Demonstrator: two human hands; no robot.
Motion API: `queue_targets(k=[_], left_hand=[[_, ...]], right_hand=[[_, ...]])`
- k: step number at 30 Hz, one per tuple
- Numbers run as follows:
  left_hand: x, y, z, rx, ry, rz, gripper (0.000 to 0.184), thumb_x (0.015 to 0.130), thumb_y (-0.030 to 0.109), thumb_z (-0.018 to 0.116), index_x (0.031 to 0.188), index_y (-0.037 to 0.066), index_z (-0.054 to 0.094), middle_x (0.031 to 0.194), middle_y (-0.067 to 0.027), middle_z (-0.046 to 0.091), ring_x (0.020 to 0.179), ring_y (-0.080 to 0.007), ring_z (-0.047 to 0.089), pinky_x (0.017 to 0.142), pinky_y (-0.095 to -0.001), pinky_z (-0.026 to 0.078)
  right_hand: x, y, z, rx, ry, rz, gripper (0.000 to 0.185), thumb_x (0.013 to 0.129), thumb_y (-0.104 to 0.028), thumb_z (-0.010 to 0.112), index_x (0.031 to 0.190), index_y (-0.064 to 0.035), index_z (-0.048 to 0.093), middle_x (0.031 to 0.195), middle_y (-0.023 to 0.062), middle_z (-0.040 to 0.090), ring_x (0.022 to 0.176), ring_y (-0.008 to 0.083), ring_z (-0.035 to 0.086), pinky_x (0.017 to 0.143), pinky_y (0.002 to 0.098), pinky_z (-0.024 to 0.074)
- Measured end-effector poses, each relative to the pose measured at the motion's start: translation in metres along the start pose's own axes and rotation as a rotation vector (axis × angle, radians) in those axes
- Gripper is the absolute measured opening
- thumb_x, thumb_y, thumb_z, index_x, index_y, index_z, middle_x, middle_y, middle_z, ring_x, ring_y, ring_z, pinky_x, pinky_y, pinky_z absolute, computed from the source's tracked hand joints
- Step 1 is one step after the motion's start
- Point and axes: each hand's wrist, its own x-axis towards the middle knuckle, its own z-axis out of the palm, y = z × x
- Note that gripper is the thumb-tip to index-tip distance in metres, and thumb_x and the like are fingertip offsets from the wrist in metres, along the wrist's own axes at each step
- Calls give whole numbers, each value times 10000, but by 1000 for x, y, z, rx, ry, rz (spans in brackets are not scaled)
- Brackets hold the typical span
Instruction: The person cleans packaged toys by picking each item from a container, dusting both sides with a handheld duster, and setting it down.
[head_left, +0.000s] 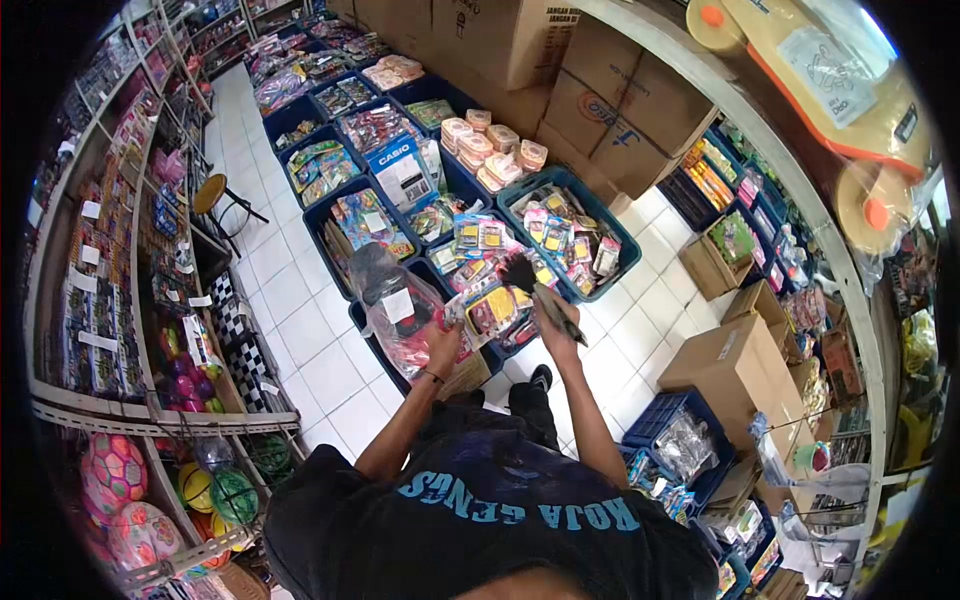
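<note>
My left hand point(443, 350) is closed on the edge of a clear plastic bag point(385, 290) with dark and red contents and a white label. The bag lies over the near left crate. My right hand point(557, 325) grips a brush point(522, 275) with dark bristles, its head pointing up and left over the packaged goods. Between the two hands lies a pack with a yellow and pink front point(492, 312), in the crate nearest to me.
Blue crates of packaged items point(372, 225) stretch ahead, one with a CASIO box point(402, 175). Shelves with toys and balls point(115, 475) line the left. Cardboard boxes point(735, 375) and a crate point(685, 440) stand at the right. A stool point(210, 193) stands in the left aisle.
</note>
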Motion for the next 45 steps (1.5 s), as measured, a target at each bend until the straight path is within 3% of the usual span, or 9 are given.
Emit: queue_targets(k=[7,12,16,23,27,29,37,41,45], left_hand=[[-1,2,5,-186,42,-109,151,880,62,608,1013,-9,613,917,-60,661,742,-134,617,657,-295,510],[2,-4,3,-81,14,-49,152,881,48,598,1020,-11,615,913,-61,664,752,-139,628,662,-299,517],[-1,-3,12,-180,-9,-79,194,874,58,615,1056,-9,613,945,-65,667,794,-141,624,684,-305,512],[8,5,8,-216,27,-59,168,858,22,587,1019,-13,624,911,-71,671,760,-160,647,669,-307,529],[14,26,2,-170,-231,-194,248,848,-3,569,1096,-2,584,985,-82,661,824,-180,658,718,-321,551],[21,29,-1,-216,-349,-296,308,844,-15,558,1152,3,554,1038,-89,651,866,-190,660,750,-333,558],[47,49,-7,-474,-590,-509,367,900,83,572,1248,-4,495,1134,-119,628,955,-211,652,830,-372,546],[30,73,10,-757,-576,-450,362,918,215,599,1201,0,530,1140,-102,627,1034,-222,619,872,-373,521],[14,22,37,-419,-486,-198,382,929,134,555,1291,53,468,1150,-50,597,985,-162,605,795,-290,509]], right_hand=[[-39,60,-6,-453,-50,-296,235,880,-186,635,1041,-19,674,890,134,702,779,239,681,712,326,519],[-11,4,-12,52,25,141,221,891,-138,626,1058,1,668,907,139,703,804,196,670,734,285,498],[-5,18,3,123,-44,46,216,867,-118,664,1034,17,667,890,132,704,777,180,665,706,273,495],[-42,112,-3,-478,-25,-130,234,864,-193,628,1004,-13,678,922,140,691,852,299,659,769,351,517],[-22,97,4,2,5,33,284,906,-213,601,1095,-4,635,773,86,679,710,188,663,664,309,528],[-12,64,-6,169,-214,516,249,911,-227,611,1012,0,624,740,53,640,632,126,625,548,273,499],[-19,69,-6,475,-284,728,202,883,-165,635,1017,-14,627,792,61,650,654,137,622,566,251,507],[-33,53,13,793,-43,818,203,890,-119,616,1066,-20,593,827,85,650,653,169,630,590,277,526],[-50,40,35,913,-46,851,251,881,-124,641,1096,-14,576,868,99,649,674,184,647,612,299,539]])
